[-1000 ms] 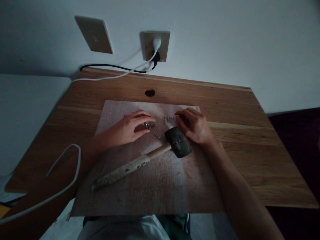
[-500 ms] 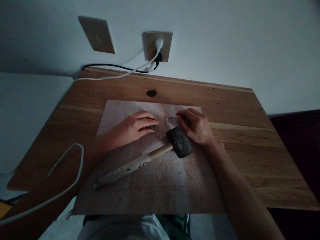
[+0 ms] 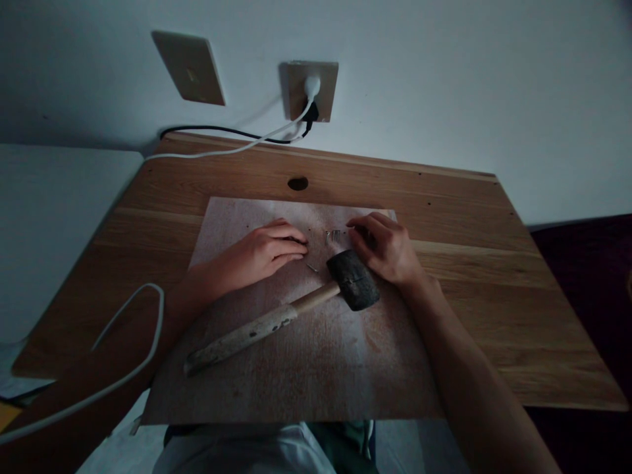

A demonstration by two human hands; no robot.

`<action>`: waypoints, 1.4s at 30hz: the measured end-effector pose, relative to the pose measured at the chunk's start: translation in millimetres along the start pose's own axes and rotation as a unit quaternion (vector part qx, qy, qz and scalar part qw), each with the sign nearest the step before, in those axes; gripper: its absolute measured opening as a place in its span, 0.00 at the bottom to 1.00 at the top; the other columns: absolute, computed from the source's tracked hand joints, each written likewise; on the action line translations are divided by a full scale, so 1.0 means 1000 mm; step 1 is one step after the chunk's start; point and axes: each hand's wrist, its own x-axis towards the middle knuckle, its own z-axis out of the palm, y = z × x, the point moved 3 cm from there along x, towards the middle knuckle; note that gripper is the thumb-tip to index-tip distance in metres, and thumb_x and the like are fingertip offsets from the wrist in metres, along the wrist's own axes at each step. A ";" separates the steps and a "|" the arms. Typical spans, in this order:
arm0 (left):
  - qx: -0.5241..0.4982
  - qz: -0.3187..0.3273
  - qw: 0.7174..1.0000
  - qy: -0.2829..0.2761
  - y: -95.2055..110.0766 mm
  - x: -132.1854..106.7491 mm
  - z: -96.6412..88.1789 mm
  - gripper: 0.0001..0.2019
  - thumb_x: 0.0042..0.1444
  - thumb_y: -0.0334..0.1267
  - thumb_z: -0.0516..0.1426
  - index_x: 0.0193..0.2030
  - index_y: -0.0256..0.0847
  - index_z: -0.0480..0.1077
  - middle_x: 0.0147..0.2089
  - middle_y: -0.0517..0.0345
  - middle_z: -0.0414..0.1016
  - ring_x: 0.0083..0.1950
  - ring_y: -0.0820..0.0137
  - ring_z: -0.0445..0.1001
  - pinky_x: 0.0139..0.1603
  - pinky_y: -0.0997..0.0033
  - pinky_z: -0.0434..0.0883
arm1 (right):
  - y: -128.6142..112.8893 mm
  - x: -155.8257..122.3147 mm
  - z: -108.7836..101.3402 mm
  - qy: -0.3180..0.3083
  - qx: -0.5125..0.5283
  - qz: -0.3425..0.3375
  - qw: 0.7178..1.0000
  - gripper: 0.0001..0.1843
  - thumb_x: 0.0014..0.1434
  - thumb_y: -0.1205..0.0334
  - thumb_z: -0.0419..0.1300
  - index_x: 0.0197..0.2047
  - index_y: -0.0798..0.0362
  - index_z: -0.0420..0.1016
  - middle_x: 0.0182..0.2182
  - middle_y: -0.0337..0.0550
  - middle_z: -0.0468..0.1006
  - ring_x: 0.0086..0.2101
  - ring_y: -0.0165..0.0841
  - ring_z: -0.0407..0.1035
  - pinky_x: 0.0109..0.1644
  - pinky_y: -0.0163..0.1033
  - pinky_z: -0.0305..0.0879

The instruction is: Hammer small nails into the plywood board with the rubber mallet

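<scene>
My left hand [image 3: 266, 253] lies on a pale board [image 3: 306, 375] with its fingers drawn together over a small heap of nails, which it now hides. My right hand [image 3: 388, 250] rests curled at the board's far right, its fingertips pinched beside a few upright nails [image 3: 334, 234]. What the pinch holds is hidden. One loose nail [image 3: 311, 267] lies between the hands. A mallet [image 3: 353, 280] with a black head and a worn wooden handle lies slantwise just in front of both hands.
The board sits on a wooden desk [image 3: 494, 276] against a white wall. A cable hole [image 3: 297, 183] is behind the board. A wall socket [image 3: 309, 89] has white and black cables plugged in. A white cable [image 3: 123, 368] loops over the desk's left front corner.
My left hand's fingers have closed down over the heap of nails, which showed under them a second ago. My right hand and the mallet have stayed put.
</scene>
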 end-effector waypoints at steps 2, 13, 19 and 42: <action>0.012 -0.019 1.000 0.001 0.004 0.000 -0.002 0.09 0.70 0.34 0.62 0.53 0.45 0.83 0.55 0.50 0.82 0.58 0.62 0.78 0.63 0.56 0.77 | 0.000 0.000 0.001 -0.001 -0.002 0.000 1.000 0.11 0.72 0.60 0.57 0.47 0.52 0.81 0.38 0.50 0.82 0.35 0.41 0.76 0.40 0.48 0.73; 0.026 0.015 0.999 -0.028 0.019 0.004 0.004 0.04 0.68 0.35 0.65 0.44 0.46 0.83 0.63 0.51 0.77 0.65 0.58 0.74 0.70 0.48 0.69 | 0.001 0.000 0.000 0.003 0.002 -0.003 1.000 0.11 0.72 0.61 0.57 0.47 0.52 0.81 0.38 0.50 0.82 0.36 0.41 0.77 0.41 0.48 0.73; 0.023 -0.034 0.999 0.002 0.015 0.003 -0.001 0.03 0.66 0.33 0.65 0.40 0.43 0.79 0.57 0.52 0.80 0.60 0.59 0.76 0.67 0.49 0.71 | 0.001 0.001 0.000 0.001 0.002 0.008 1.000 0.12 0.72 0.60 0.56 0.47 0.51 0.82 0.38 0.49 0.82 0.35 0.41 0.76 0.40 0.48 0.72; 0.003 -0.115 0.992 -0.048 -0.017 -0.009 -0.034 0.15 0.58 0.31 0.61 0.51 0.42 0.78 0.50 0.54 0.81 0.49 0.65 0.80 0.56 0.65 0.76 | -0.001 0.001 -0.001 -0.002 0.003 -0.001 1.000 0.11 0.71 0.61 0.57 0.47 0.52 0.81 0.38 0.50 0.82 0.36 0.42 0.77 0.41 0.48 0.72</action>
